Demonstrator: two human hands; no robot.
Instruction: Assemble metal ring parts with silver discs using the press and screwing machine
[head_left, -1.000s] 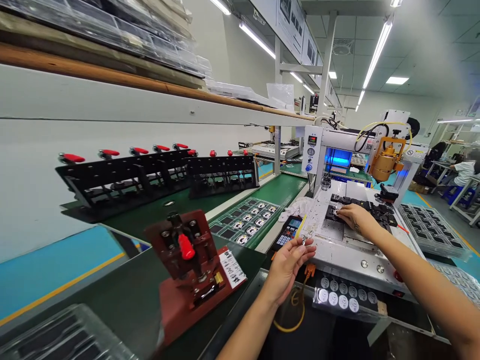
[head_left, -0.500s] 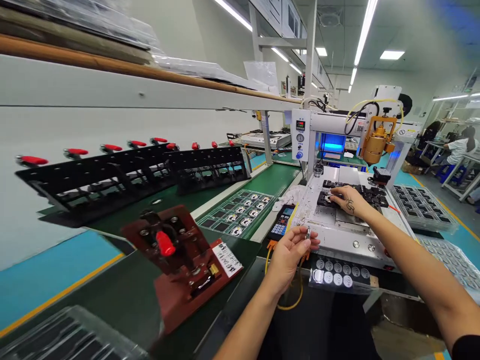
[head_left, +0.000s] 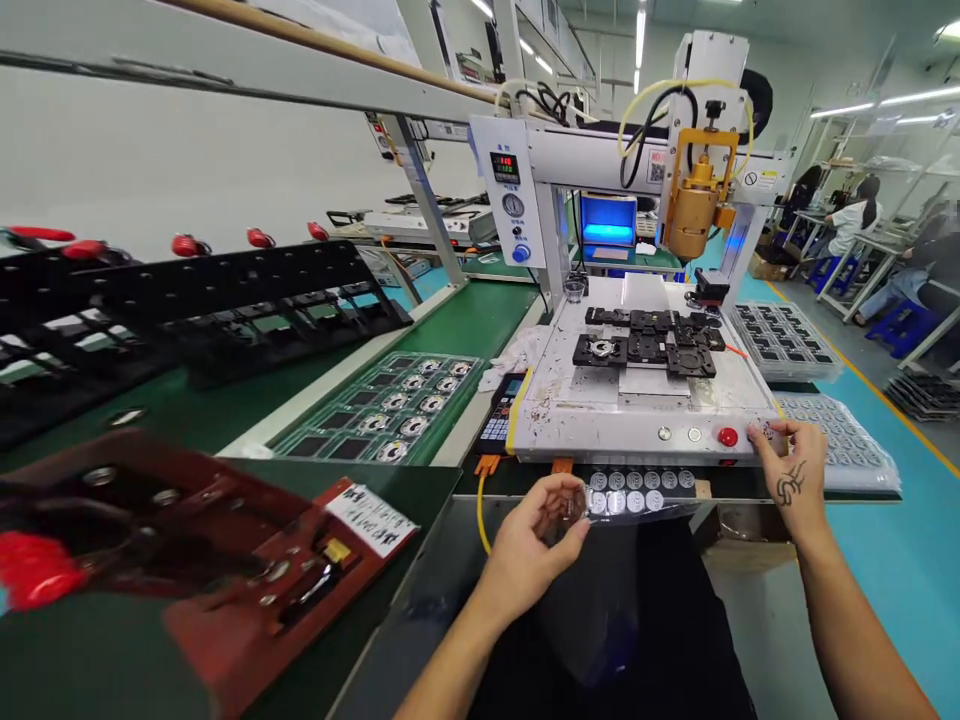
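Blue floor [head_left: 885, 580], green conveyor [head_left: 480, 325], white machine [head_left: 585, 435] with dark specks on its bed. Black fixture [head_left: 651, 345] on bed, round part [head_left: 601, 348] in its left block. Conveyor tray [head_left: 452, 407]: round pieces in some pockets, black squares in others. Tray right of machine [head_left: 832, 372]: black pieces. Hands well apart: left hand [head_left: 525, 545] pinches small round item [head_left: 575, 503], details unclear; right hand [head_left: 799, 480], thumb and fingers parted, beside red button [head_left: 727, 437], contact unclear.

The left hand [head_left: 536, 530] held a round piece [head_left: 576, 503]; the right hand [head_left: 796, 475] sat at a red button's [head_left: 727, 437] four o'clock.
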